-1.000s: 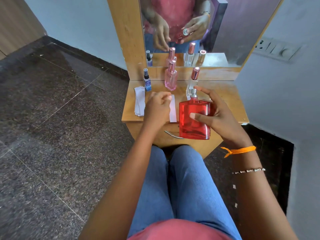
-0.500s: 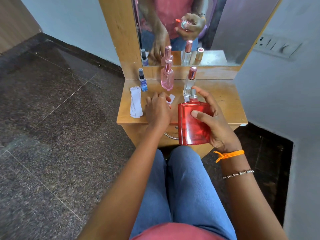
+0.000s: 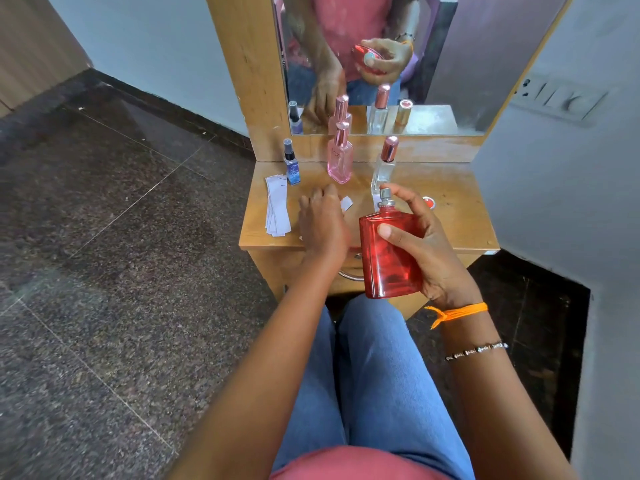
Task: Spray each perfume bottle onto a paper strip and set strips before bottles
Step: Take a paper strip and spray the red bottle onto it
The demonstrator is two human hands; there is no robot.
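Grip: right hand (image 3: 429, 247) wraps its thumb and fingers around the flat rectangular red glass perfume bottle (image 3: 389, 258), index finger on top of the silver spray nozzle (image 3: 386, 196); bottle held upright above the front edge of the small wooden dressing table (image 3: 457, 216)
Left hand: left hand (image 3: 323, 225) lies palm down on the tabletop over a white paper strip (image 3: 346, 203); only a corner of the strip shows past the fingers, and I cannot tell whether they pinch it
Back row: 3 bottles stand upright near the mirror (image 3: 450, 64); small blue bottle with black cap (image 3: 291, 164) at the left, pink glass bottle with rose-gold cap (image 3: 340, 157) in the middle, clear glass bottle with rose-gold cap (image 3: 384, 164) at the right
Spare strips: stack of white paper strips (image 3: 277, 209) lies just in front of the blue bottle, left of the left hand
Cap: round red cap (image 3: 429, 202) rests on the tabletop beside the right hand
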